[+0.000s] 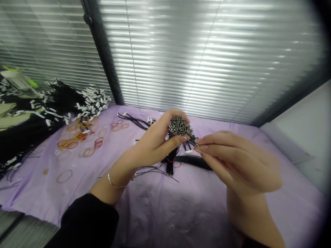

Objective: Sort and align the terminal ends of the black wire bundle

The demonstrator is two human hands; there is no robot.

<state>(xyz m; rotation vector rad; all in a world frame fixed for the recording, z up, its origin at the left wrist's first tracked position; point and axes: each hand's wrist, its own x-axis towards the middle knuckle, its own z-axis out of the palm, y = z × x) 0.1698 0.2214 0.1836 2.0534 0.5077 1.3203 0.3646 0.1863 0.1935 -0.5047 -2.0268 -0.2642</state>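
My left hand [160,137] is wrapped round a thick bundle of black wires [180,125], whose bare silvery ends face up toward me. Just to the right, my right hand [230,158] pinches the tips of a few black wires [193,140] between thumb and fingers, close to the bundle's edge. Below the hands, a black wire bundle [170,167] tied with a red band hangs or lies over the table; I cannot tell whether it belongs to the held one. Another dark bundle [196,161] lies crosswise behind my right fingers, partly hidden.
Purple sheeting [165,213] covers the table. Loose rubber bands [88,151] in yellow and red lie at the left. Beyond them is a large heap of black wires with white connectors [93,100], beside a clear container [20,82]. Window blinds [181,51] rise behind the table.
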